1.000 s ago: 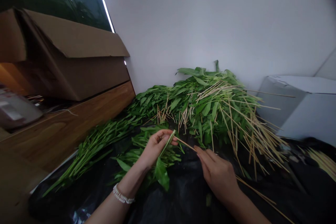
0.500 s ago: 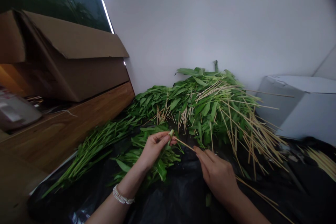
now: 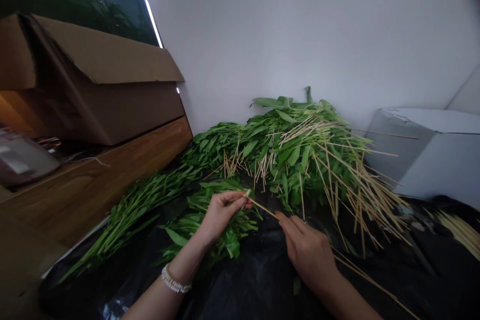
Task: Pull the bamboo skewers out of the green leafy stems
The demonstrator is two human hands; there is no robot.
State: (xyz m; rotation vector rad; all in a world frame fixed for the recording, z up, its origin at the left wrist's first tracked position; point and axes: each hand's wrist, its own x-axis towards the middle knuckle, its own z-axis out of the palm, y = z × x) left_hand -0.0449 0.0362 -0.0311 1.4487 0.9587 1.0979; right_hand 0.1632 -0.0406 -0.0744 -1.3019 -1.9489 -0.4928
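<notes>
My left hand (image 3: pixel 225 210), with a pearl bracelet at the wrist, pinches a green leafy stem (image 3: pixel 247 193) whose pale cut end points up past the fingertips. A thin wooden skewer (image 3: pixel 264 208) runs from my right hand (image 3: pixel 305 250) to that stem; its far tip meets the stem at my left fingers, and I cannot tell how deep it goes. My right fingers close on the skewer's near part. Beneath my left hand lies a loose bunch of green leafy stems (image 3: pixel 195 222). Two or so more skewers (image 3: pixel 371 280) stretch out beside my right wrist.
Black plastic sheeting (image 3: pixel 258 280) covers the work surface. A large heap of leafy stems with skewers (image 3: pixel 296 150) rests against the wall. Long stems (image 3: pixel 123 222) lie left. A cardboard box (image 3: pixel 123 105) stands on a wooden ledge (image 3: pixel 150 155); a white box (image 3: pixel 442 155) is at right.
The stem's cut end has tipped over to the right in my left fingers. My right hand has shifted slightly left and down, still holding the skewer.
</notes>
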